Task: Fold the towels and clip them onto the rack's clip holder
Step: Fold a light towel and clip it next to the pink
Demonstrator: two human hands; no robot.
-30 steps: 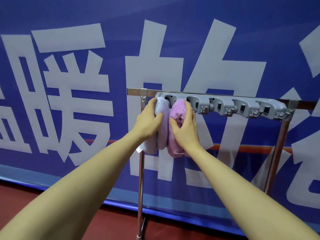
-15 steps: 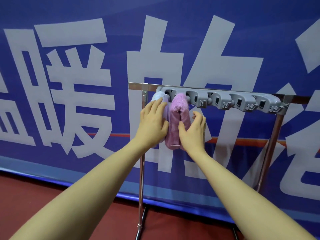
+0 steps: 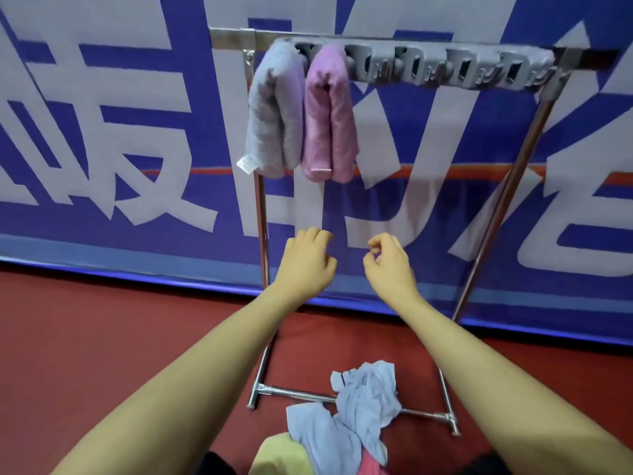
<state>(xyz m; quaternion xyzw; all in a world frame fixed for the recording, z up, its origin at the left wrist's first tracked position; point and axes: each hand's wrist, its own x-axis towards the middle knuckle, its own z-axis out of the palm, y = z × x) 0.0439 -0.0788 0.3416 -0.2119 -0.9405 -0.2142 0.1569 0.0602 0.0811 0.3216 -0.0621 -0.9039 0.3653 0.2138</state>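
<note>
Two folded towels hang from the grey clip holder [image 3: 445, 68] on the rack's top bar: a pale lavender-grey towel [image 3: 275, 108] at the far left and a pink towel [image 3: 329, 111] beside it. My left hand [image 3: 306, 265] and my right hand [image 3: 388, 265] hover well below them, both with loosely curled fingers and holding nothing. On the floor at the rack's base lies a heap of loose towels: a light blue one [image 3: 356, 416] over the bottom bar, a yellow one [image 3: 281, 455] and a bit of a red-pink one [image 3: 371, 464].
The metal rack [image 3: 496, 214] stands against a blue banner with large white characters [image 3: 102, 132]. Its base bar [image 3: 294, 394] rests on the red floor [image 3: 102, 337]. Several clips to the right of the pink towel hold nothing.
Both hands let go of the two hung towels and dropped well below them. The view tilted down, bringing the floor and the towel heap into sight.
</note>
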